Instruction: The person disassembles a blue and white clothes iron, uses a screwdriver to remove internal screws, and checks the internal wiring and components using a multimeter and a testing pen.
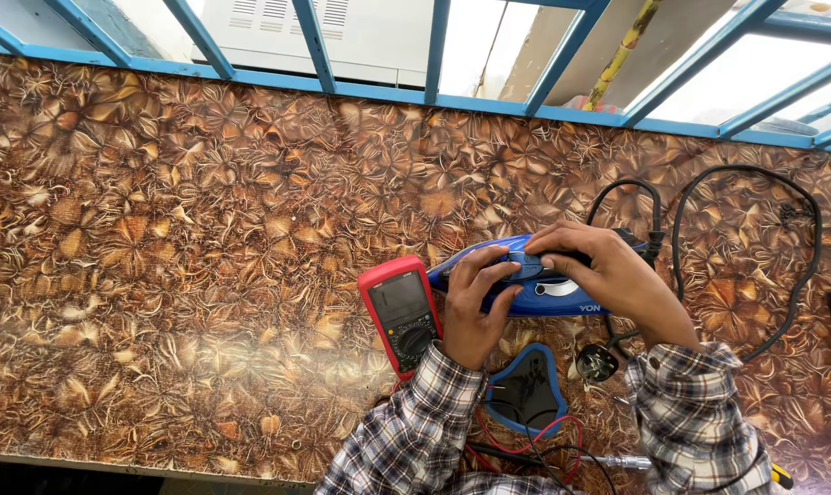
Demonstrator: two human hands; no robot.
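Blue plastic was the centre of it all: a blue clothes iron [535,291] lay on its side on the brown leaf-patterned worktop [177,238], right of the middle, and both hands were on it. The left hand [475,307] had its fingers [489,266] curled round the handle in a close grip. The right hand [608,275] came over the top, fingers bent, tips pressed on the handle's round dial. Just left of the iron lay a red multimeter [401,313]. A blue cover piece [527,390] sat below it, the black power cord [754,257] looping away to the right
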